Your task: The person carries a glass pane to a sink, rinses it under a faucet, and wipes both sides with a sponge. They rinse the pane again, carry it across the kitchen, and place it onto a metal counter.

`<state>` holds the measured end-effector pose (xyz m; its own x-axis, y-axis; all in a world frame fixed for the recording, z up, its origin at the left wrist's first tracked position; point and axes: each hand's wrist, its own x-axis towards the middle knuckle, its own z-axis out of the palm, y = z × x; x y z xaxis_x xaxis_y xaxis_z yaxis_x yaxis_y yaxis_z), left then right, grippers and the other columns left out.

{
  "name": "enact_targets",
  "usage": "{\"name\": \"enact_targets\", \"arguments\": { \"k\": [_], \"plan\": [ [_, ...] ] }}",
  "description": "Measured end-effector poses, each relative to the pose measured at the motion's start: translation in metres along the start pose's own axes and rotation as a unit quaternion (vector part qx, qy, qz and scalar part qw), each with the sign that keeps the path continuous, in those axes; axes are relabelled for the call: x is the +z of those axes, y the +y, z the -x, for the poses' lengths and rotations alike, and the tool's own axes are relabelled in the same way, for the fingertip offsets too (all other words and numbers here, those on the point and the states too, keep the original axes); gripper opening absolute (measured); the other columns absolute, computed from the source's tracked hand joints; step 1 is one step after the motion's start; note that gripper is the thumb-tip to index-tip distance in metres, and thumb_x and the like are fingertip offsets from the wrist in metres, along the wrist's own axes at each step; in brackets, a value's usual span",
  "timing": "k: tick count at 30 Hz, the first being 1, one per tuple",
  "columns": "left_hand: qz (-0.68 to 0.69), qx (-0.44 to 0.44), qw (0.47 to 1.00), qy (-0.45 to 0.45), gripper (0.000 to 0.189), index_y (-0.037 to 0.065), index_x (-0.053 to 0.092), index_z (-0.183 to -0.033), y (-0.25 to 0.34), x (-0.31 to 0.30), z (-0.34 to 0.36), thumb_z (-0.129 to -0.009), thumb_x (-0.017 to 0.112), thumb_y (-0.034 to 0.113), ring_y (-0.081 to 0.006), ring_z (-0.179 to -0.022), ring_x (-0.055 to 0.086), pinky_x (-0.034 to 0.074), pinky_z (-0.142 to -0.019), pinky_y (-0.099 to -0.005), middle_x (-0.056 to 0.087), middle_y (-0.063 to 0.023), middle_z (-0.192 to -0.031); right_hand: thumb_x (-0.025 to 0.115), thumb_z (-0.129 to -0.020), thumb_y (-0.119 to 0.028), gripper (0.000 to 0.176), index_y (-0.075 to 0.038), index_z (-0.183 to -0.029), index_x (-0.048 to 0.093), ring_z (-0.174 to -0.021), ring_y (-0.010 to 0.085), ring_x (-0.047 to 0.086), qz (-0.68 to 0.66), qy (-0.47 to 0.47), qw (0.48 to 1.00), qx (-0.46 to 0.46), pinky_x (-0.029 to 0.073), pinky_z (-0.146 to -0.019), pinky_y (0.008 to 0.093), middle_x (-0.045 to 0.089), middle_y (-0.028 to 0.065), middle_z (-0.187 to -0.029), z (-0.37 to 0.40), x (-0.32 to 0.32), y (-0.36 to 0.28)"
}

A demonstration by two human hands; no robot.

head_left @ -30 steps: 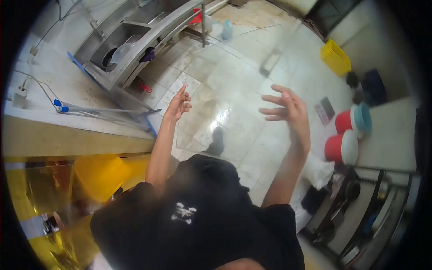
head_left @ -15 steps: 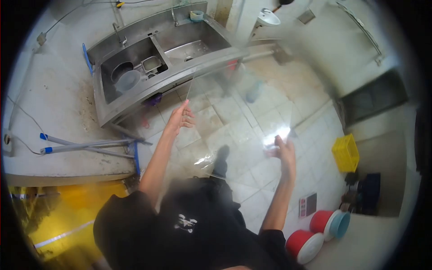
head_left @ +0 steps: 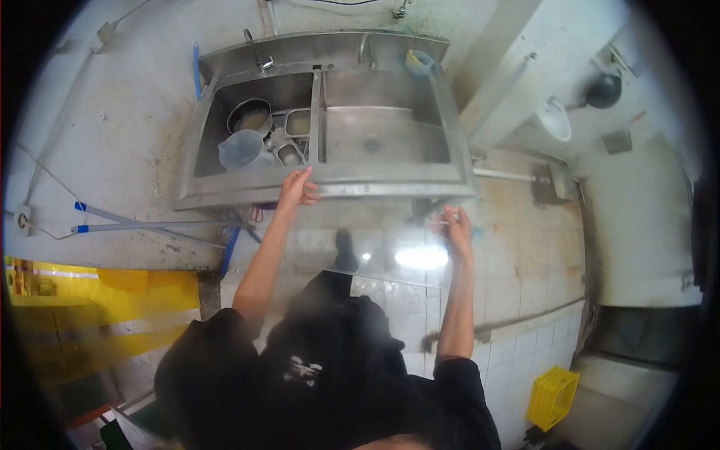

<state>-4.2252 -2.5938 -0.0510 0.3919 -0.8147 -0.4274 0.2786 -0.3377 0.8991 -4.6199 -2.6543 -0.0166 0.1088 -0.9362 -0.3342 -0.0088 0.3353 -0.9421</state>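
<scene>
Between my hands is a clear, see-through sheet [head_left: 375, 259] with a bright light reflection on it. My left hand [head_left: 298, 189] is closed on its left edge, just in front of the steel sink's front rim [head_left: 337, 177]. My right hand [head_left: 455, 225] grips the sheet's right side, below the right end of the sink. The sheet's far edge is hard to make out against the sink and floor. In the left basin lie a dark pan [head_left: 250, 116], a translucent bowl [head_left: 241, 149] and metal containers [head_left: 298, 123].
Two faucets [head_left: 262, 58] stand behind the basins, and a small blue bowl [head_left: 420, 63] sits at the back right corner. Grey pipes [head_left: 150, 226] lean at the left. A yellow crate [head_left: 553, 397] is at lower right. A wall basin [head_left: 554, 118] hangs at upper right.
The view has turned and moved, bringing the sink straight ahead. Both hands still hold the sheet, now close to the sink's front, and the right hand is nearer the left. The red buckets have left view.
</scene>
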Motion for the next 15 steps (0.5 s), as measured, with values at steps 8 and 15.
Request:
{"name": "enact_targets", "arguments": {
  "k": [8, 15],
  "plan": [
    [0.025, -0.002, 0.996, 0.083, 0.03, 0.01, 0.052, -0.089, -0.005, 0.006, -0.164, -0.086, 0.065, 0.038, -0.0143, -0.056, 0.061, 0.048, -0.045, -0.0256, 0.059, -0.0051, -0.074, 0.061, -0.092, -0.031, 0.03, -0.006, -0.084, 0.046, -0.06, 0.0233, 0.067, 0.061, -0.051, 0.996, 0.034, 0.054, -0.049, 0.0283, 0.066, 0.0164, -0.08, -0.211, 0.048, 0.01],
    [-0.057, 0.025, 0.981, 0.182, 0.032, 0.009, 0.053, -0.076, -0.016, -0.006, -0.258, -0.086, 0.067, 0.035, -0.0088, -0.053, 0.047, 0.041, -0.047, -0.0239, 0.05, 0.0016, -0.065, 0.06, -0.092, -0.031, 0.03, -0.003, -0.09, 0.05, -0.054, 0.0207, 0.064, 0.068, -0.089, 0.992, 0.055, 0.05, -0.044, 0.0257, 0.066, 0.0147, -0.078, -0.326, 0.096, 0.024]
  ]
}}
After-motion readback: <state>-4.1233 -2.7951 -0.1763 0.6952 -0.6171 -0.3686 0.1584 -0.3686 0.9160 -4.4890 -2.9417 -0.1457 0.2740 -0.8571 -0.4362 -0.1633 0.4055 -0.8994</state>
